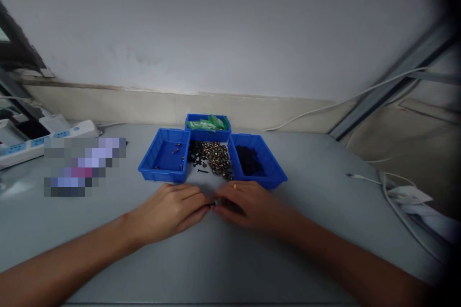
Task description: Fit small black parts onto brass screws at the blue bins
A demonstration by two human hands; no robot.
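My left hand is closed in a pinch just in front of the blue trays, with a small dark screw at its fingertips. Meeting it from the other side is my right hand, its thumb and fingers curled together at the same spot and slightly blurred. Whatever sits between the right fingertips is too small to make out. Beyond the hands lies a heap of brass-coloured metal fasteners, with black screws to its left. One loose black screw lies on the table nearer to me.
A left blue tray holds several brass-coloured screws; a right blue tray holds small black parts. Behind, another blue tray contains green plastic bags. A power strip stands left; white cables lie right.
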